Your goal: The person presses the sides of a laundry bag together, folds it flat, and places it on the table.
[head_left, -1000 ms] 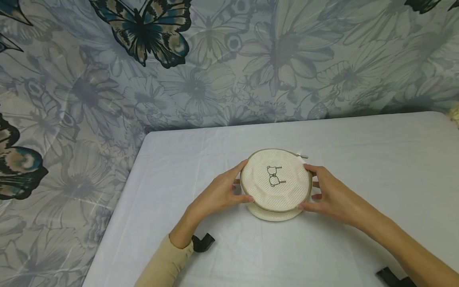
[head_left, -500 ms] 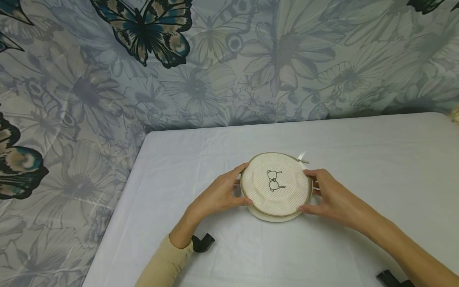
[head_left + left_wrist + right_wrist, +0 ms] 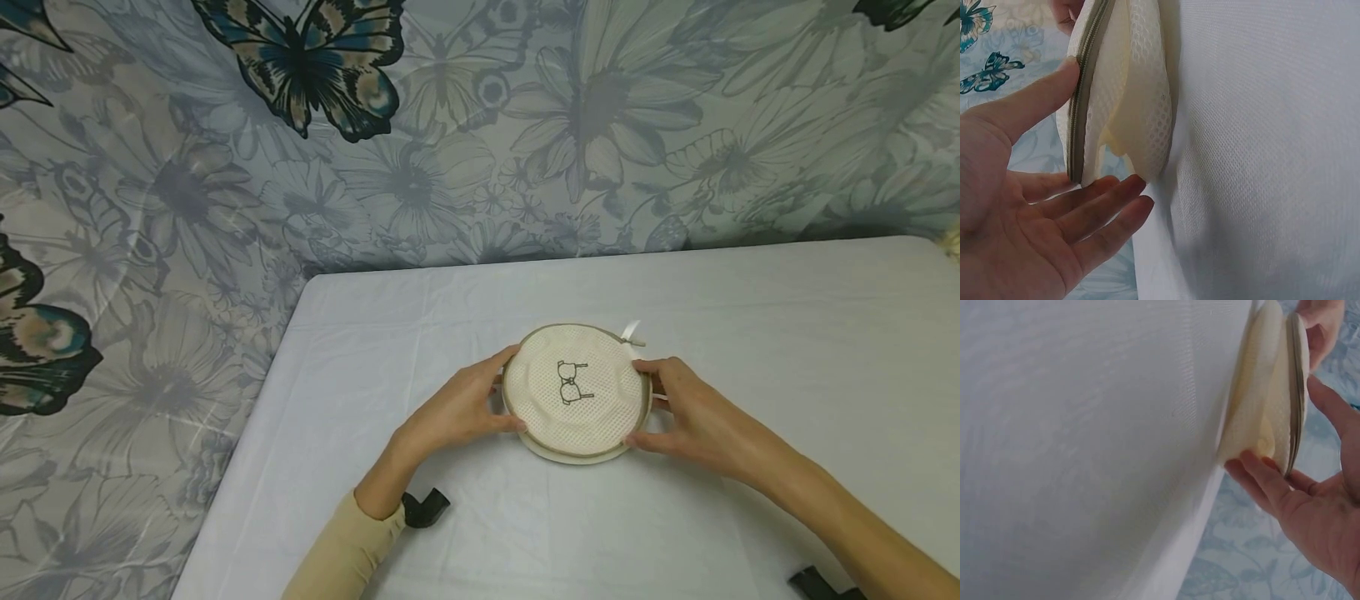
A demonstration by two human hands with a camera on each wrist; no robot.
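A round cream mesh laundry bag (image 3: 540,400) with a dark bra outline printed on its top lies between my hands. An olive zipper (image 3: 1079,125) runs round its rim, with the pull and a white tab at the far right in the head view. My left hand (image 3: 453,408) holds the left rim, thumb on the zipper edge and fingers beneath. My right hand (image 3: 697,408) holds the right rim likewise. Both wrist views show the puffed mesh side (image 3: 1260,387) between the zipper and the table; the bag's contents are hidden.
A white cloth covers the table (image 3: 450,308). Behind and to the left hangs a floral backdrop (image 3: 405,183) with large butterflies. Black wrist mounts (image 3: 425,508) show at both forearms. Something yellowish (image 3: 951,242) shows at the far right edge.
The bag's top has sunk and shifted slightly toward me, so less of its lower layer shows at the near side. Both hands keep hold, the right moving slightly down with it.
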